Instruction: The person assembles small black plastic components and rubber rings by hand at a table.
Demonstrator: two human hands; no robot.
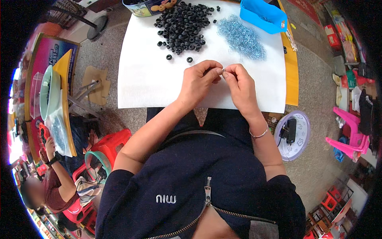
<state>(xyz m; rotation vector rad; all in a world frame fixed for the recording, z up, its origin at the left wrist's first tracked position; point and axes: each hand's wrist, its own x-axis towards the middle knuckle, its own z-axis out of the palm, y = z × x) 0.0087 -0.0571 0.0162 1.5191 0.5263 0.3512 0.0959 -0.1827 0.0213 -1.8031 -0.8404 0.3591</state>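
Note:
My left hand and my right hand meet above the white sheet on the table, fingertips pinched close together. A tiny shiny piece shows between the fingertips, too small to name. Something dark shows under my left fingers, part or shadow, I cannot tell. Beyond my hands lies a heap of small black ring-shaped pieces. Two loose black rings, one of them nearer the left, sit apart from it. To the right of the heap spreads a pile of small clear-blue pieces.
A blue plastic tray with some clear-blue pieces stands at the far right, a printed tin at the far left. On the floor to the right is a lilac basin holding a black adapter. A seated person is at a side table, left.

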